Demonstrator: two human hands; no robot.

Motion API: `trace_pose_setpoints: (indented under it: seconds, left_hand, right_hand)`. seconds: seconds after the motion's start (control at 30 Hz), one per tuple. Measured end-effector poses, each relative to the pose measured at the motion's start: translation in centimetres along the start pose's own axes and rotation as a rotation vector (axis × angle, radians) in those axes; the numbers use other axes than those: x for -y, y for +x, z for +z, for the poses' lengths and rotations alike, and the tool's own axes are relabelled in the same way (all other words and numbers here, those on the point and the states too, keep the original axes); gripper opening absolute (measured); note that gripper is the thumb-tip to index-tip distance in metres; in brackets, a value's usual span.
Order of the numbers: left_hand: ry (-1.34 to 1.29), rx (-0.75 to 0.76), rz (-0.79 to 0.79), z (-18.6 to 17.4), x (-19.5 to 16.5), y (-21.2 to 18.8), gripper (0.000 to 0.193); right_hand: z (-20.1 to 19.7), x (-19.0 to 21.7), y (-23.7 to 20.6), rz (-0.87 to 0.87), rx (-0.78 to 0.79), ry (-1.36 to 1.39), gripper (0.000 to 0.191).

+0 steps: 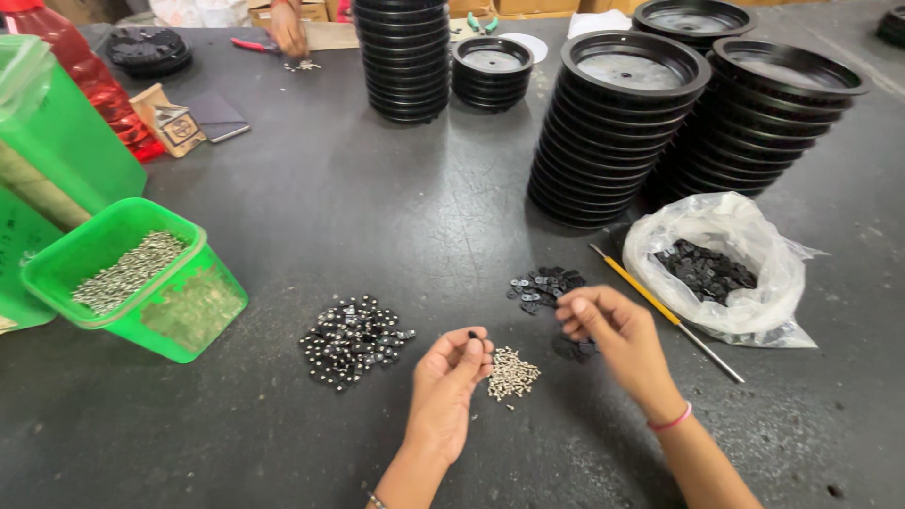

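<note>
Upright between the pinching left hand (451,375) fingertips, a small black piece (473,335); right hand (603,325) loosely curled, grasping nothing visible.

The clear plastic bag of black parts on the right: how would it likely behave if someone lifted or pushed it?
The plastic bag looks thin and crumpled, so it would probably sag rather than hold shape. Its mouth lies open, so the black parts inside could spill if tipped. Pushed, it would likely drag and bunch on the dark table rather than slide cleanly.
</note>
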State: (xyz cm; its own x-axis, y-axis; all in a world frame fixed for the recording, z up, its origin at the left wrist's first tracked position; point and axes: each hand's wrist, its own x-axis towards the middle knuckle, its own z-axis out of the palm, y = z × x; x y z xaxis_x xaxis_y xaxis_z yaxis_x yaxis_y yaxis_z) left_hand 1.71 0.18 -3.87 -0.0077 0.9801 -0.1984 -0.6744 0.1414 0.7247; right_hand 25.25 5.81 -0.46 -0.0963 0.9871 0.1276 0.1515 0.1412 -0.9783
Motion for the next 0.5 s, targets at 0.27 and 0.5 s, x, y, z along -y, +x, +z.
trace_pose_setpoints:
  seconds: [0.27, 0.5]
  left_hand:
    - [0.208, -0.005, 0.075, -0.5, -0.4, 0.3, 0.012]
    - [0.25, -0.037, 0.109, -0.5, -0.6, 0.3, 0.007]
  right_hand:
    - [-1.0, 0.7, 0.7, -0.018, -0.057, -0.168, 0.022]
    - [0.0, 2.2, -0.1, -0.093, 0.038, -0.629, 0.017]
